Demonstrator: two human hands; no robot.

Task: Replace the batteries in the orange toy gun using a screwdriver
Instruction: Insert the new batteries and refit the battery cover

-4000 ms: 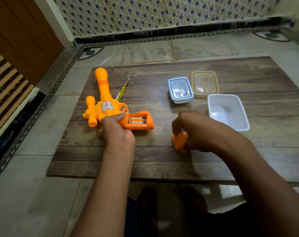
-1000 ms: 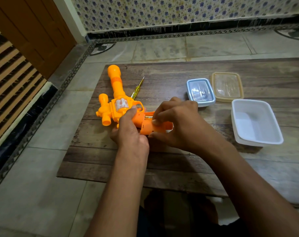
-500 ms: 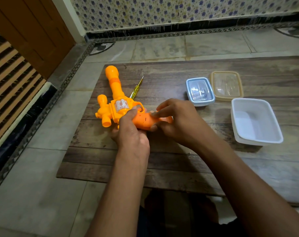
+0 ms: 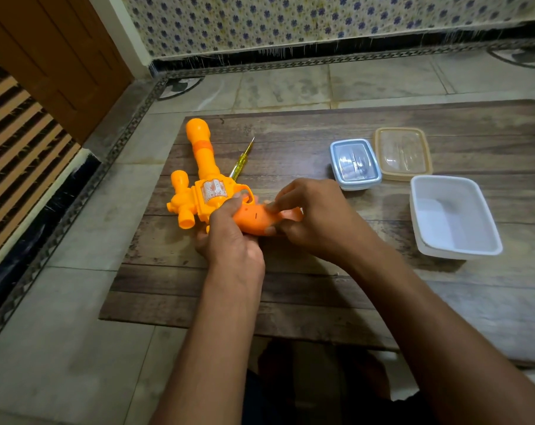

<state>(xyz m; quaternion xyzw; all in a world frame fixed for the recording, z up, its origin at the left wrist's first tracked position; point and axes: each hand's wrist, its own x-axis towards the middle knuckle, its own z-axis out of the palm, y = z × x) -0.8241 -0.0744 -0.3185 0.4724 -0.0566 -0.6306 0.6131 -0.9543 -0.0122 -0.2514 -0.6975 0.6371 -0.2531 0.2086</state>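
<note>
Left hand (image 4: pixel 229 240) grips the toy gun (image 4: pixel 209 191) at the handle, thumb up by the trigger guard, fingers wrapped under. Right hand (image 4: pixel 315 219) pinches the battery cover (image 4: pixel 257 217) onto the handle, fingertips on its top edge, thumb on the lower edge. The cover sits between both hands, centre of frame; whether it is fully seated, cannot tell. The gun body lies just left of the grip, flat on the wooden board (image 4: pixel 290 302), barrel pointing to the upper left of the frame, away from the person.

One screwdriver (image 4: pixel 241 159), yellow handle, lies on the board just right of the barrel, tip pointing up-frame, handle end hidden behind the gun.

Three containers, right of frame, well apart from the hands: one blue-lidded box (image 4: pixel 355 164), one tan-lidded box (image 4: pixel 402 153) touching or just beside it, one open white tub (image 4: pixel 453 216) below them.

The board rests on a tiled floor (image 4: pixel 61 348). Brown door (image 4: pixel 54 56) upper left, patterned wall (image 4: pixel 290 19) along the top.
</note>
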